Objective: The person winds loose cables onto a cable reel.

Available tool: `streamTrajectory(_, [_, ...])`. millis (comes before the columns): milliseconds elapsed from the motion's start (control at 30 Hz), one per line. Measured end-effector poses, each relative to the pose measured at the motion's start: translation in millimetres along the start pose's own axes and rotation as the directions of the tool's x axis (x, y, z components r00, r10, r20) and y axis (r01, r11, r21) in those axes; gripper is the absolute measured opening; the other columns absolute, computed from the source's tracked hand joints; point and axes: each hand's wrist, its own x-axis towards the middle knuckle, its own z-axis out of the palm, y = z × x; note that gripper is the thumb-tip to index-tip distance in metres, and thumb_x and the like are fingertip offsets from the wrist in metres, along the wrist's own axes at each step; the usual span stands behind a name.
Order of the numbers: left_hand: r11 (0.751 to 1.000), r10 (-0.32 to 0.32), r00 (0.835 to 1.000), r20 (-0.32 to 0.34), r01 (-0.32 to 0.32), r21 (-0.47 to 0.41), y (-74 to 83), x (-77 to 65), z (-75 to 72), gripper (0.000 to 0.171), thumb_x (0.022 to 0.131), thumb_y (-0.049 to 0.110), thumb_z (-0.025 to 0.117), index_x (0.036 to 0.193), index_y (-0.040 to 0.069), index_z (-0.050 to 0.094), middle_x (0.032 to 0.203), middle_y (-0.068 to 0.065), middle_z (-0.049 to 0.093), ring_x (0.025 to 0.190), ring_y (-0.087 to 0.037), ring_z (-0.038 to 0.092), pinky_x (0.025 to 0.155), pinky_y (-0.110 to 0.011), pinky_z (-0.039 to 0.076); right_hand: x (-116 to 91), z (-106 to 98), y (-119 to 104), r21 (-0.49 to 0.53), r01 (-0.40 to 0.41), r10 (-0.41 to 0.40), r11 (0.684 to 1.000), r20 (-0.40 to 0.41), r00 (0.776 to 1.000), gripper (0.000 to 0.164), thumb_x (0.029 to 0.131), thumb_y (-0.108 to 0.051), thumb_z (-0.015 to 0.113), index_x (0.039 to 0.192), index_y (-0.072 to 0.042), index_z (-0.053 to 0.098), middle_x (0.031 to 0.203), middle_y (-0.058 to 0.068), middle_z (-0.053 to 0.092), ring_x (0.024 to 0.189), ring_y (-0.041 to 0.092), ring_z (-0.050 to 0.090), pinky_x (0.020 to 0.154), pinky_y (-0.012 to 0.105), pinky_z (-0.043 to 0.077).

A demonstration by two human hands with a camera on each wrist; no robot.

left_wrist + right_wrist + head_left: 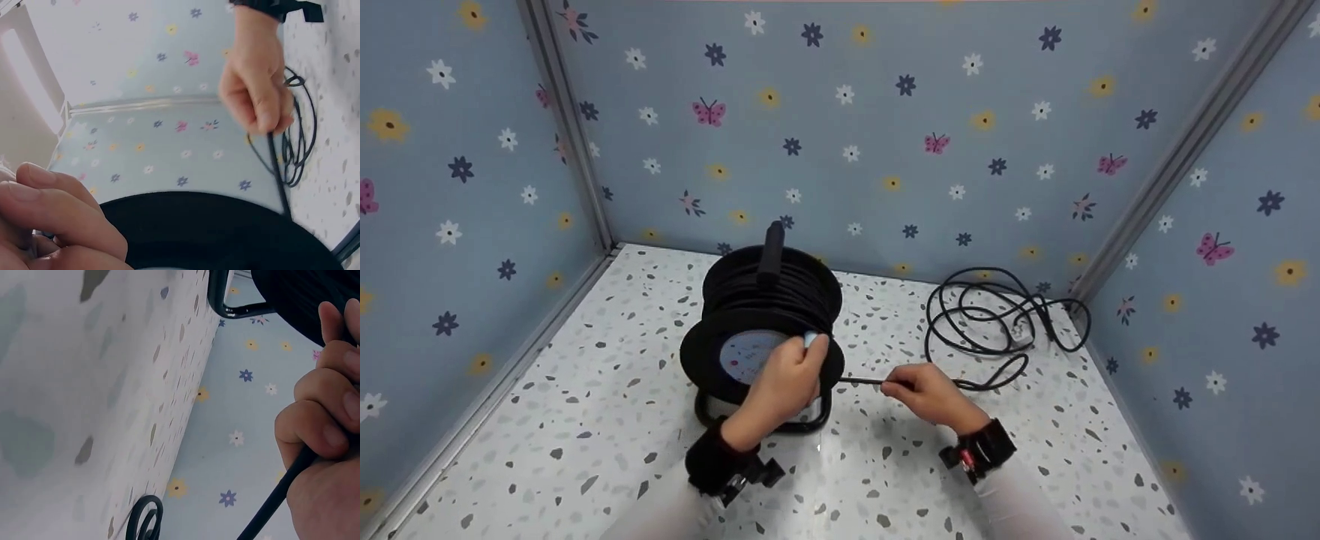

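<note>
A black cable reel (761,345) stands on its tubular frame left of centre, with turns of cable (750,292) wound on its drum. My left hand (787,371) curls round a small knob (810,339) at the right side of the reel's front disc; only its light blue end shows. To the right of the reel, my right hand (934,394) grips the black cable (862,381), which runs taut from the reel into the fingers. In the right wrist view the curled fingers (312,424) wrap the cable (275,506), which comes out below them.
Loose loops of cable (982,330) lie on the speckled white surface (900,480) at the back right, near the corner. Flowered blue panels (877,112) enclose the back and both sides. The reel's black carrying handle (771,255) sticks up above the drum.
</note>
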Motion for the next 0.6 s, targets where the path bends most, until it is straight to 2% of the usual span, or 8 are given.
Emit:
streamTrajectory(133, [0.997,0.002,1.000,0.004,-0.002,0.074,-5.6,0.8,10.7,0.050,0.117,0.046,0.051,0.078,0.014,0.055,0.055,0.002,0.059,0.052,-0.019,0.061,0.061,-0.039,0.051,5,4,-5,-0.030,0.053,-0.052,0.998,0.017,0.998,0.024,0.111,-0.026,0.072,0.101,-0.006,0.082,0.082,-0.011,0.066,0.069,0.003,0.056,0.066,0.028,0.050])
streamTrajectory(267, [0.988,0.029,1.000,-0.007,-0.027,0.154,-13.2,0.8,19.3,0.050,0.116,0.045,0.049,0.076,0.016,0.051,0.070,-0.002,0.058,0.066,-0.022,0.060,0.069,-0.045,0.053,7,6,-6,-0.031,0.061,-0.061,0.998,0.008,0.998,0.021,0.111,-0.023,0.072,0.102,-0.008,0.082,0.082,-0.008,0.068,0.069,0.004,0.056,0.066,0.029,0.051])
streamTrajectory(367, [0.980,0.037,0.999,-0.003,-0.036,0.197,-19.9,-0.1,24.7,0.048,0.116,0.041,0.048,0.075,0.016,0.048,0.077,-0.005,0.053,0.071,-0.023,0.056,0.070,-0.047,0.052,7,8,-5,-0.043,0.051,-0.050,0.998,0.027,0.998,0.020,0.112,-0.024,0.071,0.103,-0.010,0.082,0.084,-0.008,0.069,0.070,0.004,0.057,0.068,0.029,0.052])
streamTrajectory(600, [0.974,0.003,1.000,0.028,-0.009,0.226,-23.4,-1.1,30.5,0.050,0.116,0.047,0.046,0.078,0.015,0.052,0.078,-0.006,0.055,0.072,-0.025,0.057,0.070,-0.047,0.052,8,11,-6,-0.067,0.056,-0.053,0.996,0.048,0.997,0.021,0.112,-0.025,0.071,0.106,-0.008,0.082,0.092,-0.005,0.076,0.077,0.007,0.065,0.073,0.033,0.058])
